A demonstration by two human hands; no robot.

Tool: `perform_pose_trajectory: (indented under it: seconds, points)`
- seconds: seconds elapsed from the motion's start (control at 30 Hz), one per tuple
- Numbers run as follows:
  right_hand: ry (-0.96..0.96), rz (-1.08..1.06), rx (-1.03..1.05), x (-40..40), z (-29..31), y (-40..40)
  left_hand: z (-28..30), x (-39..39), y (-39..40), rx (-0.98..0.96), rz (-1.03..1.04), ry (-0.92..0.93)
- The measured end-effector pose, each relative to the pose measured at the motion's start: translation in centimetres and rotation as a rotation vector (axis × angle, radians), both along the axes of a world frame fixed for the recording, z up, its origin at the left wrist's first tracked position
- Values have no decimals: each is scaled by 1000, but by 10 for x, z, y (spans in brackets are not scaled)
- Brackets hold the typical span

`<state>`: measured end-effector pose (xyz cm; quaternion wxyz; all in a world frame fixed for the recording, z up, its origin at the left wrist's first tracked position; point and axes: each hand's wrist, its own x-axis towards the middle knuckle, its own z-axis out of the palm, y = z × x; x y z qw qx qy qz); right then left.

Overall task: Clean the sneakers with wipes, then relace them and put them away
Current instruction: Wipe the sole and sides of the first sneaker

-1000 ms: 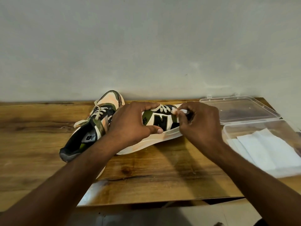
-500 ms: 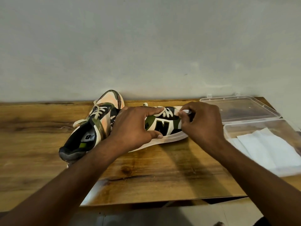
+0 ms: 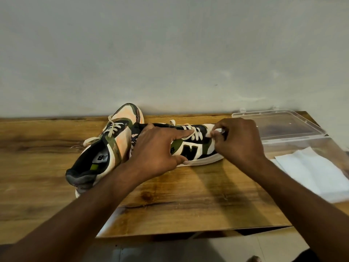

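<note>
At frame centre, the left hand [image 3: 156, 150] grips the near sneaker [image 3: 190, 148] to steady it on the table [image 3: 56, 148], seemingly so the right hand [image 3: 238, 142] can pinch its lace tip [image 3: 217, 131] for threading; the second sneaker [image 3: 109, 146] lies left.

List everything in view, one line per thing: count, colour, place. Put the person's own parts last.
sneaker being held: 1, white, black and olive with a black N, on its side at the table's middle.
second sneaker: 1, peach, olive and black, left of the first, toe toward the wall.
lace end: 1, white, near the held sneaker's toe.
clear box: 1, transparent, table's right end.
lid: 1, transparent, behind the box by the wall.
wipes: a white stack, count unclear, in the box.
table: 1, brown wood, against the wall.
wall: 1, grey, behind the table.
left hand: 1, holds the sneaker's side.
right hand: 1, pinches the lace end.
</note>
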<state>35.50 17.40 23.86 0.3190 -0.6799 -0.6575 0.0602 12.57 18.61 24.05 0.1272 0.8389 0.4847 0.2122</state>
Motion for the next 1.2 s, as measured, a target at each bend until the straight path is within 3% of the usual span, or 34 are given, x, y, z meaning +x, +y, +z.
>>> perform_pose_trajectory:
  seconds: [0.1,0.33,0.5,0.83,1.0,1.2]
  points:
    - [30,-48,1,10,3,4,-3,-2,1,1,-14,-8]
    - [-37,146,-116,-11,12,-12,-7,-10,4,70,-145,-23]
    - [-46,69,-80,15,17,-4,-7,-13,9,108,-214,-84]
    - [44,145,-173,-2,16,-11,13,-5,-4,-9,-20,116]
    - [-31,54,-39,10,13,-5,16,3,-7,-66,40,17]
    - [36,204,-213,-5,17,-8,10,14,-7,-78,130,-90]
